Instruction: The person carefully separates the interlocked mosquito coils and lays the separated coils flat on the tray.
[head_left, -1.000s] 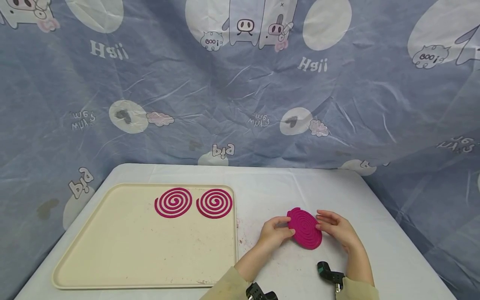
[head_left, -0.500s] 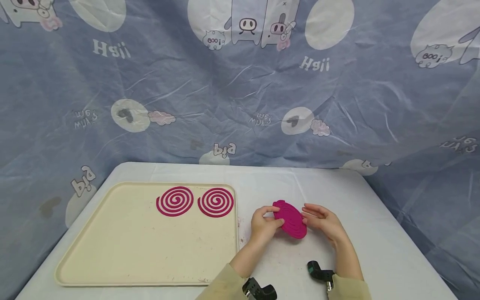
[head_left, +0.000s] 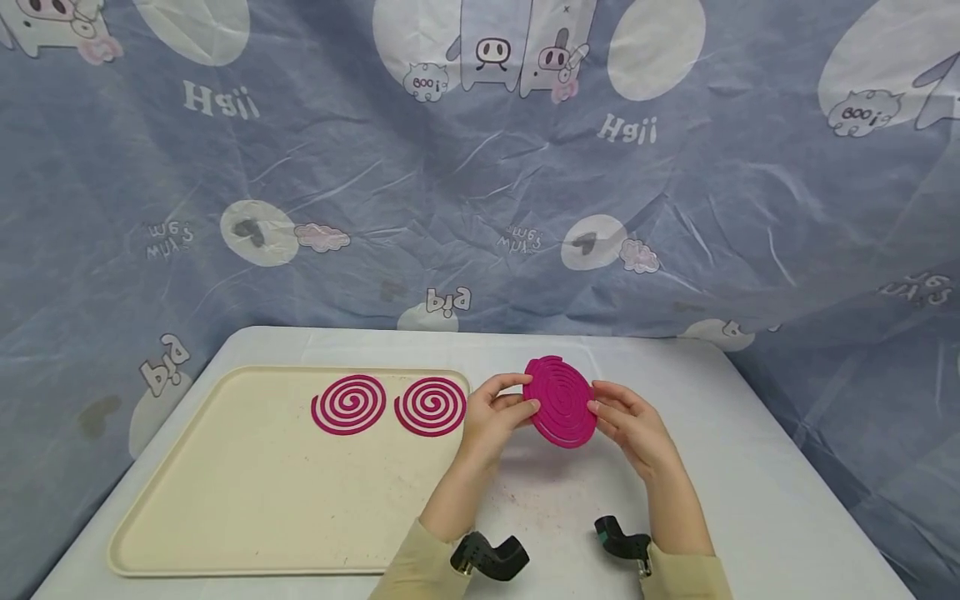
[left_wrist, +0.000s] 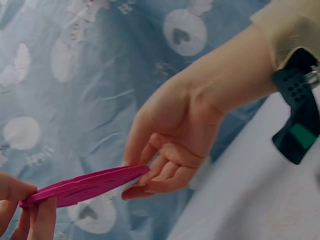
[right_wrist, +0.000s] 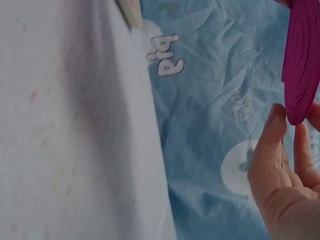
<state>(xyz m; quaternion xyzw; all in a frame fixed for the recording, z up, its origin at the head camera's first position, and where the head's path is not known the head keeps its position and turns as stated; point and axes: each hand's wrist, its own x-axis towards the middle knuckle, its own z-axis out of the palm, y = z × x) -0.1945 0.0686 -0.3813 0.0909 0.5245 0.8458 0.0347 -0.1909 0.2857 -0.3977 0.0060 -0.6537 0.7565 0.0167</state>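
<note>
A magenta mosquito coil (head_left: 561, 403), tightly wound into a disc, is held up over the table, its flat face tilted towards the head camera. My left hand (head_left: 491, 415) pinches its left rim, thumb in front and fingers behind. At the opposite rim, the thumb and fingertips of my right hand (head_left: 633, 423) grip the edge. Seen nearly edge-on in the left wrist view, the coil (left_wrist: 85, 186) shows layered edges between the two hands. The right wrist view has it upright above the fingers of my right hand (right_wrist: 282, 185).
Left on the table lies a cream tray (head_left: 247, 483). Two open spiral coils, a left one (head_left: 348, 405) and a right one (head_left: 431, 407), lie near its back right corner. Reddish crumbs dot the white table (head_left: 750, 467). A blue patterned cloth (head_left: 420, 183) hangs behind.
Both hands have moved left and farther back with the coil, lifting it higher off the table. Its face has turned more towards the head camera. The coils on the tray have stayed put.
</note>
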